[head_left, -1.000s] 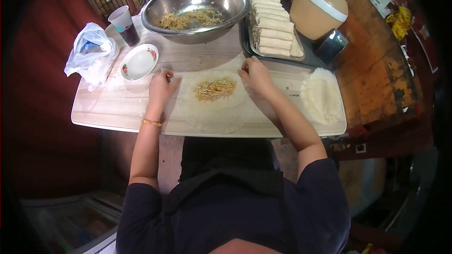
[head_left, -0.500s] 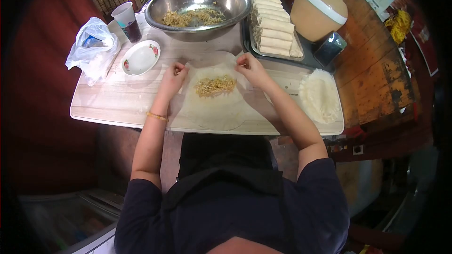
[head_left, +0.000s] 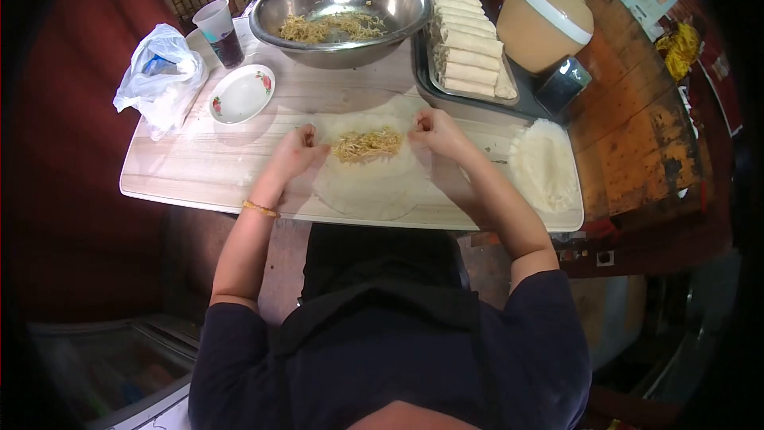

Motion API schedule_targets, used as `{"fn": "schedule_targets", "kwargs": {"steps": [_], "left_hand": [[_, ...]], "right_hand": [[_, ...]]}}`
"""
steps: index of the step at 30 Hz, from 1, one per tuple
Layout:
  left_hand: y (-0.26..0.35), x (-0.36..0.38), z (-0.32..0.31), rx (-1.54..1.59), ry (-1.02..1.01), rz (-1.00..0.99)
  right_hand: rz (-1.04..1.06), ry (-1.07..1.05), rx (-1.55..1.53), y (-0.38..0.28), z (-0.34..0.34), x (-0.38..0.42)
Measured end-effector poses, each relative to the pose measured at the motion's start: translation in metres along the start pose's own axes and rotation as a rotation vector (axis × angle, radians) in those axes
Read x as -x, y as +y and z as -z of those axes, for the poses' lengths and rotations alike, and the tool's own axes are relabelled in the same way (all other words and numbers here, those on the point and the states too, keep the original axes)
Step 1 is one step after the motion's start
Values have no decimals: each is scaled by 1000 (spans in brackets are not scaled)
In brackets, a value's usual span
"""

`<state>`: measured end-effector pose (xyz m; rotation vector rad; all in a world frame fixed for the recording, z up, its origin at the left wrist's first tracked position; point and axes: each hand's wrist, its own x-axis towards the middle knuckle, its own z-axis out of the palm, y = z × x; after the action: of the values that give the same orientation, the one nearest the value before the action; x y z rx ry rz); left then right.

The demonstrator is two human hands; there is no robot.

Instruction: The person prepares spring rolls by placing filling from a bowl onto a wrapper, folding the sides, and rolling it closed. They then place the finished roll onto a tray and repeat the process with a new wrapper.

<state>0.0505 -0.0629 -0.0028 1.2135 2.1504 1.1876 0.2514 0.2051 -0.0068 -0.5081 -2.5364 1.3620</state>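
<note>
A thin, pale spring roll wrapper (head_left: 366,191) lies spread on the table in front of me. Across its middle runs a strip of bean sprout filling (head_left: 368,145). My left hand (head_left: 298,151) is closed in a pinch on the wrapper's left edge, its fingertips close to the filling. On the opposite side, the fingers of my right hand (head_left: 436,135) are pinched on the right edge. To the right sits a stack of loose wrappers (head_left: 544,166). Finished rolls (head_left: 468,44) are piled on a metal tray (head_left: 504,99) at the back right.
A large steel bowl (head_left: 341,54) holds more filling at the back. On the left are a small flowered dish (head_left: 242,95), a plastic cup (head_left: 219,32) and a plastic bag (head_left: 163,84). A beige cooler (head_left: 545,20) and a dark container (head_left: 563,85) stand on the right.
Both hands have come down toward me from the wrapper's far corners to beside the filling. The wrapper's far part, raised at the sides before, now lies flatter.
</note>
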Motion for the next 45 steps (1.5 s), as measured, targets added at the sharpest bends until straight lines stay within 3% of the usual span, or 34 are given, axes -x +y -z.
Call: {"fn": "schedule_targets", "kwargs": {"steps": [5, 7, 9, 13, 14, 16, 17, 18, 19, 21, 24, 26, 29, 32, 34, 35, 37, 39, 40, 45], "left_hand": [[18, -5, -14, -112, 145, -143], [38, -3, -16, -83, 172, -187], [62, 1, -12, 231, 15, 170], [55, -1, -12, 458, -98, 285], [47, -2, -13, 391, -139, 174], [40, -1, -13, 323, -178, 62], [38, 1, -14, 124, -137, -110], [40, 4, -14, -75, -94, -279], [42, 7, -14, -75, -94, -279], [48, 11, -13, -102, -48, -443], [47, 10, -16, -152, -33, -504], [48, 13, -19, -180, -28, -488], [50, 16, -22, -227, -33, -438], [57, 20, -23, -263, -56, -326], [58, 21, -24, -280, -70, -251], [56, 21, -26, -289, -72, -272], [48, 20, -31, -295, -76, -291], [37, 19, -33, -377, 18, -545], [36, 20, -30, -376, 16, -544], [43, 23, -8, -366, -211, -554]], "right_hand": [[44, 27, 3, -32, -14, 0], [-82, -63, -174, -44, -19, 3], [-106, -75, -227, -54, -19, 4], [-54, -126, -232, -40, -18, 3], [-55, -127, -233, -34, -19, 4], [292, -41, -13, -31, -19, 10], [292, -41, -13, -30, -16, 12], [479, -28, 161, -33, -11, 14], [665, -14, 337, -36, -8, 17], [631, -61, 320, -42, -7, 21], [548, -129, 298, -46, -8, 26], [497, -151, 292, -43, -10, 26], [587, -95, 331, -38, -15, 28], [469, -115, 282, -52, -17, 39], [268, -135, 228, -58, -18, 43], [266, -136, 228, -56, -19, 42], [595, -86, 387, -49, -20, 40], [646, -64, 398, -47, -21, 41], [700, -39, 410, -48, -22, 42], [545, -285, 412, -57, -2, 49]]}}
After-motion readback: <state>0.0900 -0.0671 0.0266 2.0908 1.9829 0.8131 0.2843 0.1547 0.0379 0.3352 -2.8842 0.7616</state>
